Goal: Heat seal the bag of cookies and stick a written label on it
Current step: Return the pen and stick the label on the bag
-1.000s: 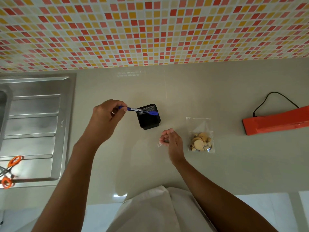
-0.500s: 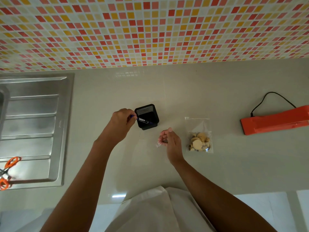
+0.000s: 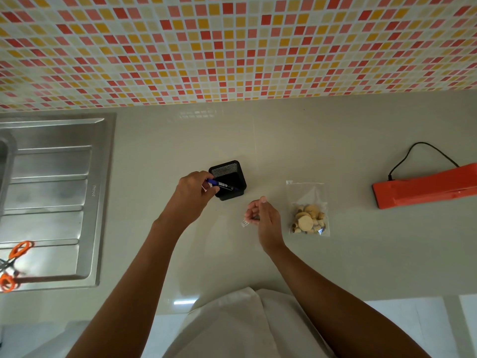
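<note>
The bag of cookies point(image 3: 307, 210) lies flat on the pale countertop point(image 3: 335, 267), just right of the right hand point(image 3: 263, 218) and well left of the orange heat sealer point(image 3: 423, 189), which sits near the right edge with its black cord point(image 3: 423, 151) looping behind it. Whether the bag's top is already fused cannot be told from here; the clear plastic above the cookies looks flat and closed, but no seam is visible. The left hand point(image 3: 196, 192) is closed around a blue pen point(image 3: 219, 184), whose tip points into the black mesh pen holder point(image 3: 228, 180), so the writing looks finished and the pen seems on its way back to its holder. The right hand is loosely curled, fingertips pinched on a small white label point(image 3: 244, 223) with dark marks on it, held just above the counter and not yet on the bag. What appears left is pressing that label onto the bag. Orange-handled scissors point(image 3: 13, 264) rest on the steel sink drainboard point(image 3: 51, 202) at far left.
</note>
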